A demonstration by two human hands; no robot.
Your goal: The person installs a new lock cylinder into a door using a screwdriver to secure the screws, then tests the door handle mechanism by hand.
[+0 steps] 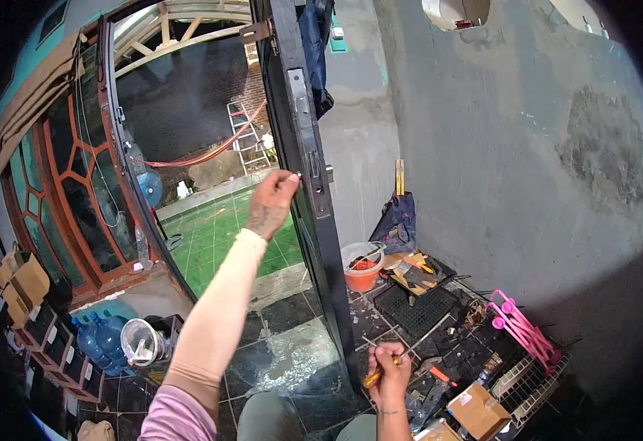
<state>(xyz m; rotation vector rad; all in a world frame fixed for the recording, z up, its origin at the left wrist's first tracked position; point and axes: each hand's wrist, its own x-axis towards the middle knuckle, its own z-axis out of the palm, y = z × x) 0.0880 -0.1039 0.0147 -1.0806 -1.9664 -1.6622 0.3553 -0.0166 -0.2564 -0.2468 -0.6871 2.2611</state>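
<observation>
Left hand (268, 204) is pinching beside the door (318, 235), any hold unclear. Right hand (390, 378) is gripping a screwdriver (370, 381), ideally pointing clear.

No text or number can be read

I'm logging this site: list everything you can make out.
Door: one, black, centre
Lock plate: one, metallic, door edge
Window: one, brown-framed, left
Hammock: one, red, beyond doorway
Ladder: one, pale, outside
Bottles: two, blue, lower left
Tub: one, whitish, beside bottles
Bucket: one, orange, right of door
Bag: one, dark blue, corner
Wall: one, grey, right
Mesh: one, black, floor
Plastic item: uncounted, pink, lower right
Boxes: several, brown, both sides
Clutter: uncounted, mixed, right floor
Tool: one or more, yellow-handled, right grip
Legs: two, greenish, bottom
Left grip: one, bare, at door edge
Right grip: one, bare, around tool
</observation>
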